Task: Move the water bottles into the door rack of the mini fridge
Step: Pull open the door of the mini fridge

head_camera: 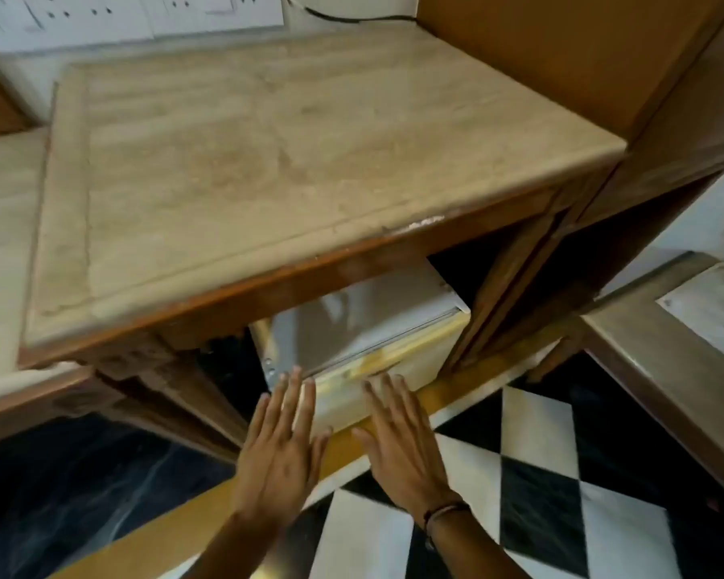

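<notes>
A small white mini fridge (354,323) sits in the recess under a beige stone countertop (293,160), seen from above with its door shut. My left hand (279,449) and my right hand (398,436) are both stretched out flat, fingers spread, palms down, just in front of the fridge's front top edge. Neither hand holds anything. No water bottles are in view, and the door rack is hidden behind the shut door.
Wooden cabinet frames (515,282) flank the fridge recess. The floor has black and white diamond tiles (531,486) and a yellow strip (343,449). A switchboard (122,14) and a black cable (352,16) are on the back wall.
</notes>
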